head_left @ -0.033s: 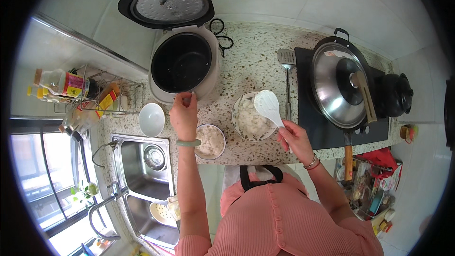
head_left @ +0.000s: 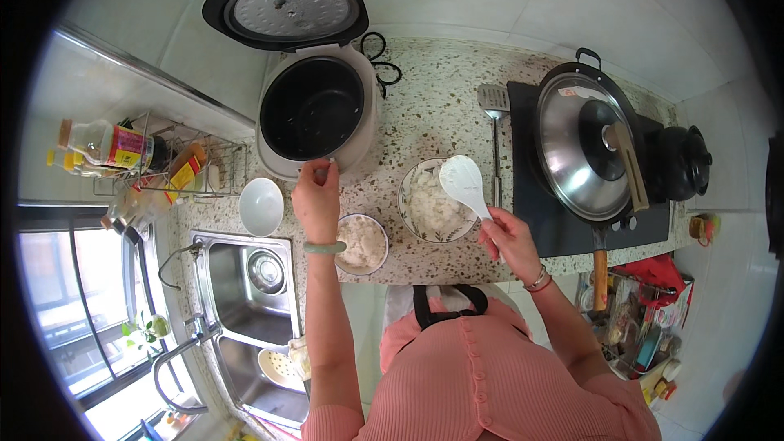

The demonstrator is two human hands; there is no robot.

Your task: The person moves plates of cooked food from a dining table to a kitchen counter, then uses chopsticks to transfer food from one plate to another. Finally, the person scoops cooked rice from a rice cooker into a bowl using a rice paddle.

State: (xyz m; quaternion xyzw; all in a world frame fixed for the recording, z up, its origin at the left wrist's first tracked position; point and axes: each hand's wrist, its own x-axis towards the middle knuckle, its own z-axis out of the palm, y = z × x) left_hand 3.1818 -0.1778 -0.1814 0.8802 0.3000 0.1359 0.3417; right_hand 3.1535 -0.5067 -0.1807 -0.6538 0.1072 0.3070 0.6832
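Note:
My right hand (head_left: 508, 237) grips the handle of a white rice paddle (head_left: 463, 181), whose blade is over a patterned plate (head_left: 403, 210) of white rice (head_left: 430, 204). At the front rim of a rice cooker (head_left: 282, 167) my left hand (head_left: 317, 196) is closed, its fingertips pinched on the edge; exactly what lies between them is hard to see. The cooker's lid (head_left: 286, 8) is up, and a few pale grains show in its dark inner pot (head_left: 314, 106). Beside my left wrist stands a bowl of rice (head_left: 363, 243), partly behind the hand.
A white bowl (head_left: 261, 207) stands left of my left hand, near the double sink (head_left: 245, 278). To the right, a metal spatula (head_left: 495, 114) lies beside the black cooktop (head_left: 527, 196), which holds a lidded wok (head_left: 576, 155) and a black pot (head_left: 686, 163). Bottles (head_left: 106, 143) fill a left-hand rack.
The rice paddle's blade has turned slightly and shifted a little to the right. My left hand stays at the cooker's rim.

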